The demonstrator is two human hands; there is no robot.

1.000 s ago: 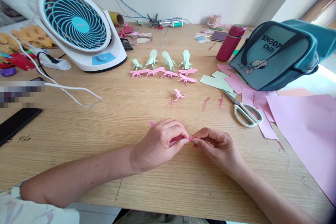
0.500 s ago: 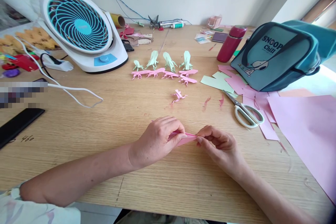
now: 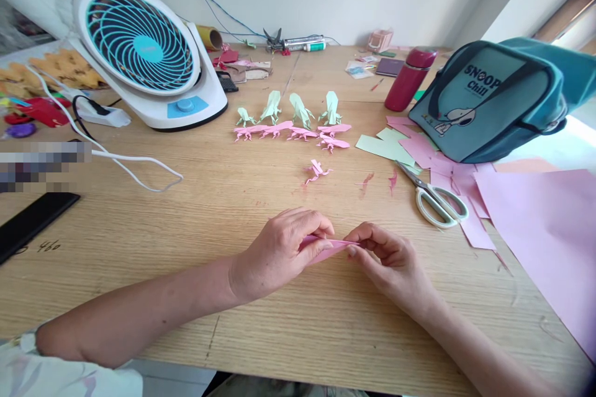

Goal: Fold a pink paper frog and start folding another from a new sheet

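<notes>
Both my hands meet over the wooden table (image 3: 195, 211) near its front edge. My left hand (image 3: 282, 251) is closed, pinching one end of a small folded pink paper piece (image 3: 333, 246). My right hand (image 3: 393, 257) is closed too and pinches the other end of the same piece. Most of the paper is hidden under my fingers. A single pink origami frog (image 3: 316, 170) lies just beyond my hands. Farther back stand rows of pink origami figures (image 3: 291, 131) and pale green origami figures (image 3: 291, 108).
White-handled scissors (image 3: 435, 198) lie right of my hands amid pink paper scraps (image 3: 465, 195) and a large pink sheet (image 3: 544, 223). A teal bag (image 3: 493, 99), a red bottle (image 3: 408, 77), a white and teal fan (image 3: 149, 53), a white cable (image 3: 135, 161) and a black phone (image 3: 32, 220) surround them.
The pink piece has been drawn out a little longer between my fingertips, and my right hand has shifted slightly to the right. Nothing else on the table has moved.
</notes>
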